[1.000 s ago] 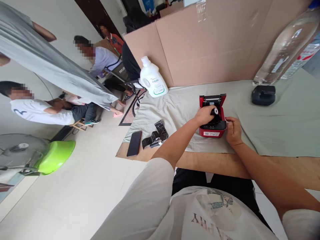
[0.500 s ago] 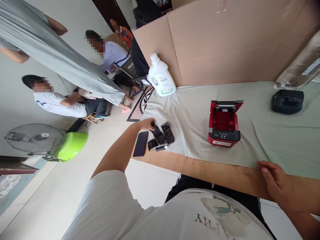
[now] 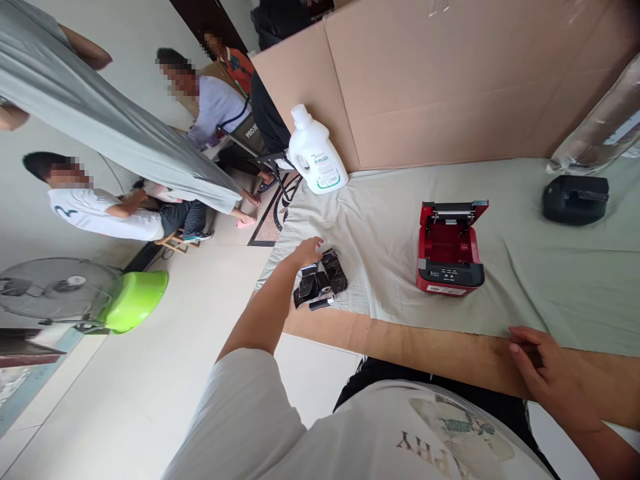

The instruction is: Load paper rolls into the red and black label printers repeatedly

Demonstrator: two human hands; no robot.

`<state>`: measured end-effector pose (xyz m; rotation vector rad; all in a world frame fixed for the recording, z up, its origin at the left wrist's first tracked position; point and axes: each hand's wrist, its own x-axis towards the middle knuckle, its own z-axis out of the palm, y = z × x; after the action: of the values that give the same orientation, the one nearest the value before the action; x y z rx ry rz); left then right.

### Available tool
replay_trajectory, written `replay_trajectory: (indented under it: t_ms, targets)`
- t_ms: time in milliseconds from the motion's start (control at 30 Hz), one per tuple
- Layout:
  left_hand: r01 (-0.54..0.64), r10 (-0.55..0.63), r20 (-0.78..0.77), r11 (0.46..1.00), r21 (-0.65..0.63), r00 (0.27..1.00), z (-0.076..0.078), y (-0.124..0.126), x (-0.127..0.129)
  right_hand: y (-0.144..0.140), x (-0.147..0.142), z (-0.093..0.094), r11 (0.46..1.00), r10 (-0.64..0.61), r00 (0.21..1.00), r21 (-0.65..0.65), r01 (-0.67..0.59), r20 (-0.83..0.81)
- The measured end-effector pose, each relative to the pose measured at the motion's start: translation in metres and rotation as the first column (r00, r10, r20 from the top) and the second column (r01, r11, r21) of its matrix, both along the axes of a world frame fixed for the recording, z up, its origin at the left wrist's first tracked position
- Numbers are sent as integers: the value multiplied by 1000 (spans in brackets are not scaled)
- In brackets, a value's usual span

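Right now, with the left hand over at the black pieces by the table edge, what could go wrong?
1. The black pieces lie close to the table edge; the left hand hovering over them could knock one onto the floor.
2. The red printer stands with its lid open and neither hand steadying it; a sweeping forearm might catch the lid.
3. The right hand rests on the table edge, so any grip on the small pieces is probably one-handed.

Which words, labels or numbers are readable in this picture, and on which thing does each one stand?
"PROJ", cut off by the edge: on the back of the black chair.
"PRY", upside down, partly hidden: on the wearer's white shirt.
A dark numeral, perhaps "2": on a seated person's white shirt.
White bottle label: too small to read.
Red printer front sticker: too small to read.
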<state>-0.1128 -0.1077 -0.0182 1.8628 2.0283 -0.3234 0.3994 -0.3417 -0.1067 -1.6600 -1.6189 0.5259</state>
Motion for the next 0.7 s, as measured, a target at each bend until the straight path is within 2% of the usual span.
replay_trajectory:
  t_ms: [167,233,300,333,400,500,567,600,633,700]
  targets:
    - [56,-57,22,997,52,998,-5,3,35,5,-13,5,987,117,993,106,-119,23]
    - [87,-92,54,993,84,994,4,0,51,8,-18,13,973,160,986,165,-164,33]
    - [131,-143,186,988,79,972,24,-9,69,11,-23,25,961,188,982,201,-188,18]
    - [167,-174,300,985,49,938,37,-16,80,14,-26,32,960,197,980,202,-193,0]
    - [296,-213,564,953,-59,798,64,-32,106,20,-34,47,962,221,974,179,-208,-56]
    - [501,-221,791,856,-123,571,94,-53,154,30,-53,69,938,337,916,160,-308,-217]
    - [552,-245,842,831,-73,480,100,-56,188,36,-66,81,890,455,836,191,-414,-306]
    - [553,-283,842,833,-23,460,98,-53,204,38,-72,85,865,501,805,206,-457,-319]
    - [545,-338,822,837,40,459,93,-48,219,40,-77,88,850,526,792,209,-483,-311]
    - [535,-469,723,829,163,507,79,-33,244,42,-82,91,858,513,817,173,-483,-264]
